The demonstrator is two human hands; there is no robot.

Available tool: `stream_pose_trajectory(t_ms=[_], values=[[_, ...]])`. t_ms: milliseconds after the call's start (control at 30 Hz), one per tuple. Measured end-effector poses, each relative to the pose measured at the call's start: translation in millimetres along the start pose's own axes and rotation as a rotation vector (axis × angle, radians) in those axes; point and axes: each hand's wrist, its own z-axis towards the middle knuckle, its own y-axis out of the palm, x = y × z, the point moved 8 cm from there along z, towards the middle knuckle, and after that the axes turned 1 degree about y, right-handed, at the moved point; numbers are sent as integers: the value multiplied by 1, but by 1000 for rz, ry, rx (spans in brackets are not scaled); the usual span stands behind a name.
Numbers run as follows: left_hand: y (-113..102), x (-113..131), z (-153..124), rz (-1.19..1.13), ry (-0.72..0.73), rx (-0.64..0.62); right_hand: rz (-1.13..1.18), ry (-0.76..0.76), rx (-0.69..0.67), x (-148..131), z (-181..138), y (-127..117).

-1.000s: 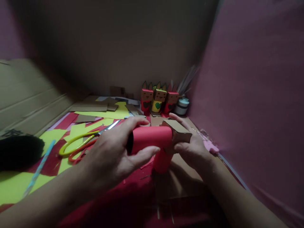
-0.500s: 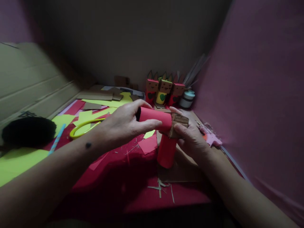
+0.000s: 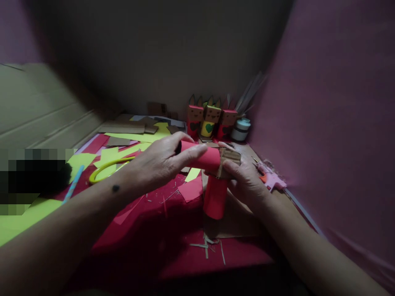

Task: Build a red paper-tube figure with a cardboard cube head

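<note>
Tilted relative to its position one second earlier, the smooth red horizontal cylinder (image 3: 205,160) now slopes down toward its right end; the folded brown corrugated-cardboard block (image 3: 232,155) at that end has turned. At left, a yellow plastic loop handle (image 3: 95,181) lies beyond the left forearm. Left hand (image 3: 160,158): grip closed around the cylinder's left part, thumb along its near side. The cylinder's long axis runs crosswise, bridging the hands. Below its right end and the block, a second, upright red cylinder (image 3: 214,199) reaches down toward a flat brown cardboard sheet (image 3: 240,222) on the red surface (image 3: 173,257); contact at its base cannot be judged. The right hand (image 3: 247,176) is nearer to this upright cylinder; its grip pinches the block, thumb on the near face.
</note>
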Motion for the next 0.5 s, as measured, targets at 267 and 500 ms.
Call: stream_pose_trajectory(t_ms=[267, 500], values=[[2, -3, -4, -109, 24, -3, -31, -63, 1, -2, 2, -2], [3, -9, -6, -193, 3, 20, -157, -86, 1, -2, 1, -12]])
